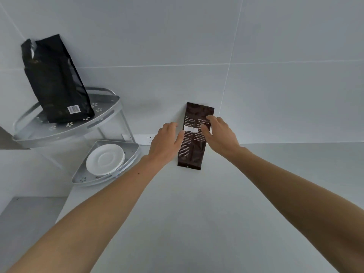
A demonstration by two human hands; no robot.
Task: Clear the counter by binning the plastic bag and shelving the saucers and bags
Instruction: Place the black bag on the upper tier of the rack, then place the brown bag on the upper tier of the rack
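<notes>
Centre frame, against the wall: brown bag (194, 138) standing on the table (216, 213). Left hand (167, 143) and right hand (218, 134) are closing around it, grip open, not yet clamped. Left frame: saucers (105, 159) and black bag (57, 79) sitting shelved. Next move, likely: squeezing, lifting, carrying to the rack (110, 107).

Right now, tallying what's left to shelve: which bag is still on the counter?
The brown printed bag leaning on the wall; the black bag stands on the upper shelf.

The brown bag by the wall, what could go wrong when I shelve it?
The brown bag leans on the wall; neither the left hand nor the right hand has closed on it, so it may slide flat. On the top shelf, the tilted black bag could topple if bumped.
</notes>
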